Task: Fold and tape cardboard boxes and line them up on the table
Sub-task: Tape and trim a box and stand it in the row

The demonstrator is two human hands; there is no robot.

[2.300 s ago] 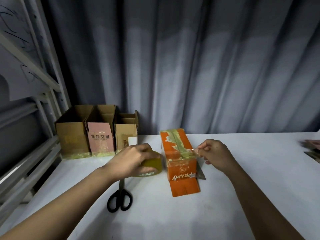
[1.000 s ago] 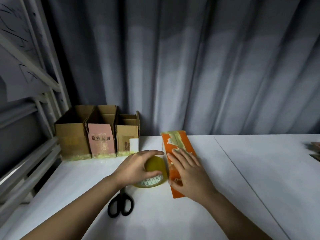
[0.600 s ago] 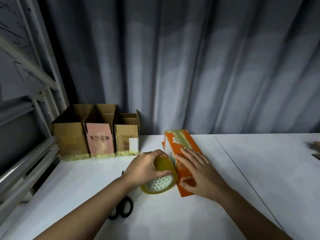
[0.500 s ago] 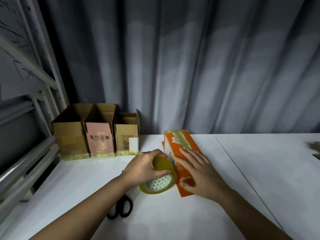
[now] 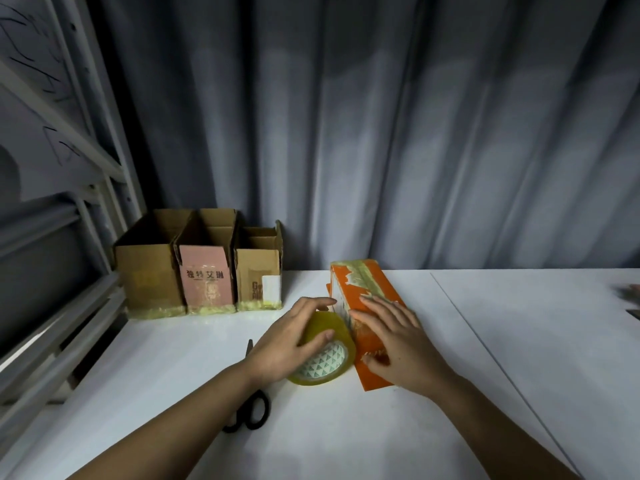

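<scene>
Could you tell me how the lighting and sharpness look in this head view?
Head view: dim, bluish light; the white table is brightest, the curtain patchy with shadow; wide-angle bending on the left rack; both hands and the orange box slightly soft.

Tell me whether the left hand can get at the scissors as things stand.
Probably not at once: the left hand grips the tape roll, so it must let go first. The scissors lie partly under its forearm, close by, nothing on them.
</scene>
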